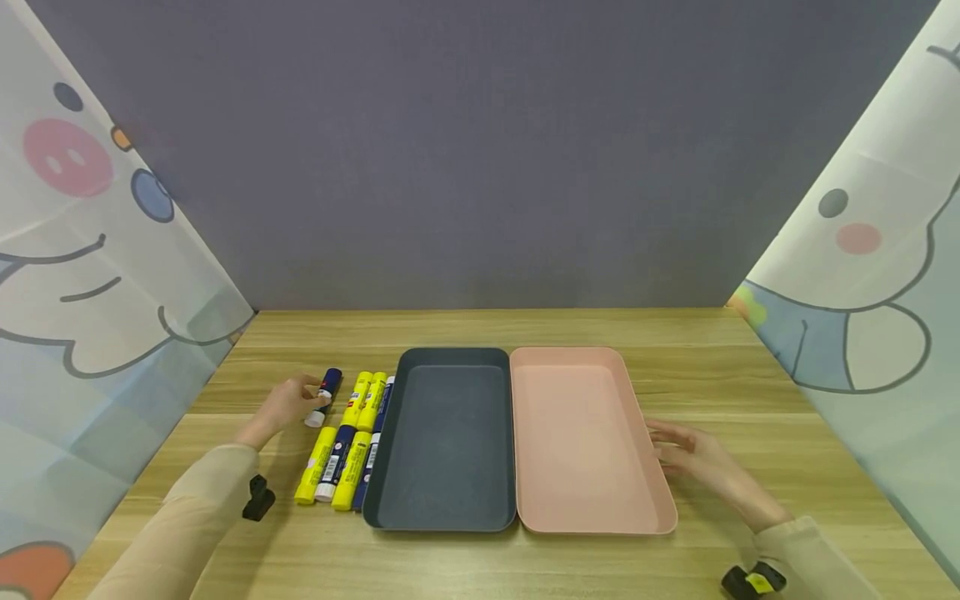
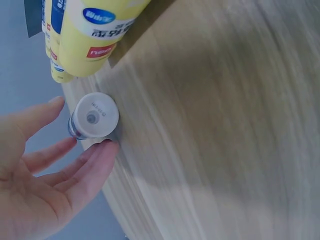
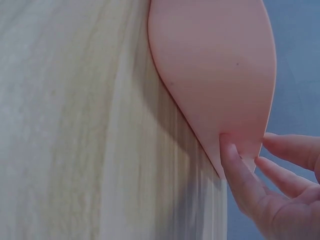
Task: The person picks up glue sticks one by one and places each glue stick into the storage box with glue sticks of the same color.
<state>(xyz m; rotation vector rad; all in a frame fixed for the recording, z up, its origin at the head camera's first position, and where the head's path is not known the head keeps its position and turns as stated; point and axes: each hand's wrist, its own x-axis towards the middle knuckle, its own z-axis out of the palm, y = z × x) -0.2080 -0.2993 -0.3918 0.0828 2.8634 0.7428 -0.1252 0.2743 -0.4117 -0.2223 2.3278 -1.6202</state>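
Observation:
A dark blue glue stick with a white end [image 1: 315, 417] lies at the far left of the group. My left hand [image 1: 288, 403] reaches over it, and its white end [image 2: 97, 115] faces the camera in the left wrist view. There the fingers [image 2: 102, 155] lie right at one side of it, while the thumb [image 2: 47, 112] stands slightly away on the other. My right hand [image 1: 693, 458] is at the right side of the pink tray [image 1: 651, 492]. In the right wrist view, its extended fingers [image 3: 232, 160] touch the outer wall and rim of that tray [image 3: 215, 65].
Several yellow glue sticks [image 1: 315, 467] and blue glue sticks [image 1: 337, 454] lie in two rows beside a dark grey tray [image 1: 442, 518], partly hidden by its left wall. Both trays stand side by side on the wooden table [image 1: 465, 571]. A grey panel [image 1: 487, 167] rises behind.

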